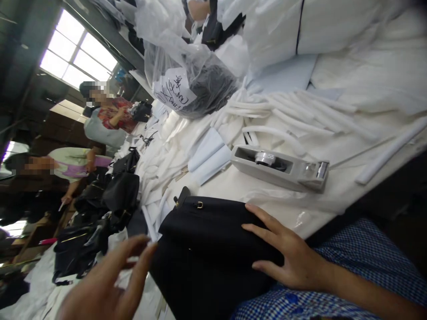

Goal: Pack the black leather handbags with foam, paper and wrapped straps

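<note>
right hand [293, 258] wide on black bag [203, 249] | left hand [106, 280] narrow, grip unclear | handwritten label [176, 89] mostly illegible

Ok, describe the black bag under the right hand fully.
The black bag looks like matte fabric, with a gold loop near its upper edge and a dark tab at one corner. It lies before the wearer, cut off by the frame. The right hand rests on it, fingers spread; whether the left hand touches it is unclear.
</note>
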`<state>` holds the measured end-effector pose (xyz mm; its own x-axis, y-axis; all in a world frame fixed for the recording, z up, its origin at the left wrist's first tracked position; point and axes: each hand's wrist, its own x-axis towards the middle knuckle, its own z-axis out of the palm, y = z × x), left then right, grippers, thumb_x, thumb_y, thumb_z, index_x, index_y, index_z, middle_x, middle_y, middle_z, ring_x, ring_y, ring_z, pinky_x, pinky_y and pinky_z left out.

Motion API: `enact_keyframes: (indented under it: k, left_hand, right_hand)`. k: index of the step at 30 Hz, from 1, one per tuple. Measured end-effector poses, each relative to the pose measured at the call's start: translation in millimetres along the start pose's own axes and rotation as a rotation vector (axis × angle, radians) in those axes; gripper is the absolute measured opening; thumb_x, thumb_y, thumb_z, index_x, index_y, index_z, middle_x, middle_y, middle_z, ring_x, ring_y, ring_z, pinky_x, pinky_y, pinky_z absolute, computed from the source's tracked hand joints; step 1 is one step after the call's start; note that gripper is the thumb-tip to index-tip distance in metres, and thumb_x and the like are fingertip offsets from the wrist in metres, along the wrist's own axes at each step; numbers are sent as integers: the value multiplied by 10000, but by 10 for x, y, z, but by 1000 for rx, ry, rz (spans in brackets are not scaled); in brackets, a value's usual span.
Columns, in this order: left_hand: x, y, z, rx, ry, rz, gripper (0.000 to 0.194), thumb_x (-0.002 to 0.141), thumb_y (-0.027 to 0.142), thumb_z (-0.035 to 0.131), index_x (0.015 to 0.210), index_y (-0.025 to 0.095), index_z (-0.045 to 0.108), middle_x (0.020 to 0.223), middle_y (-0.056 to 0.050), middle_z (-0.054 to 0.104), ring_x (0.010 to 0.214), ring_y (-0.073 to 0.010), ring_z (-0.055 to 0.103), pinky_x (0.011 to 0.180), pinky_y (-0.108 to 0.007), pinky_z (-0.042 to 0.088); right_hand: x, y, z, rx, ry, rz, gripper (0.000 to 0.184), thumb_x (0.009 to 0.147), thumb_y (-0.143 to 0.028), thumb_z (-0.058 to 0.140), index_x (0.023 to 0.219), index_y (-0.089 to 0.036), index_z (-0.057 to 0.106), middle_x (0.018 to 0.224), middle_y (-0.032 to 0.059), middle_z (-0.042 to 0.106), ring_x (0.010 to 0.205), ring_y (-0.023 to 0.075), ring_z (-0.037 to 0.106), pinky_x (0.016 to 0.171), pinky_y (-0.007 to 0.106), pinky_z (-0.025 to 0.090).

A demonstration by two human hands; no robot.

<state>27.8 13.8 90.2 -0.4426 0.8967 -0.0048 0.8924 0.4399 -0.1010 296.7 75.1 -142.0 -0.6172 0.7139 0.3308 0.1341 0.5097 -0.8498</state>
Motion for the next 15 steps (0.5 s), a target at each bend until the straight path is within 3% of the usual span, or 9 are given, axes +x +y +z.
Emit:
enact_keyframes:
  k: [1,3,6,8,11,15]
  left_hand:
    - [251,91,-38,45,24,64,471,829,635,518,1078,276,696,1037,-49,747,835,-250,699,684,-268,511]
    - [711,264,-11,61,-129,130,506,857,641,474,1030,234,720,1031,-62,740,932,-285,678,762,-291,499]
    - [1179,422,145,-141,-665,81,591,905,640,409,728,166,715,739,-52,696,728,-217,650,711,-261,492]
    - [1308,469,213,-265,-873,3,595,880,659,464,670,147,683,633,-21,628,600,-162,581,598,-228,463]
    - [1312,537,203,-334,-959,-41,517,813,641,606,748,136,694,644,0,622,564,-130,547,512,-192,417]
    - [1197,664,147,-456,-996,-189,467,753,592,709,900,149,724,824,-43,725,687,-179,654,581,-216,510]
  right_hand:
    - [1,15,3,-8,14,-28,675,837,-369,695,1450,-214,456,1627,142,216,1474,331,270,1153,499,356]
    - [0,55,7,-14,37,-74,694,824,-353,708,1454,-211,453,1623,145,227,1469,338,278,1142,494,376]
    - [-4,122,7,-4,53,-116,721,810,-330,724,1467,-218,449,1614,146,252,1459,348,296,1126,496,397]
    - [-2,156,4,17,57,-135,727,804,-326,732,1470,-230,455,1605,140,278,1452,352,307,1113,497,414]
    - [12,182,-8,41,58,-160,715,804,-335,737,1461,-232,475,1593,143,302,1448,348,313,1094,484,437]
    - [25,184,-27,74,73,-169,705,811,-324,737,1459,-226,478,1582,148,324,1452,340,300,1097,475,429]
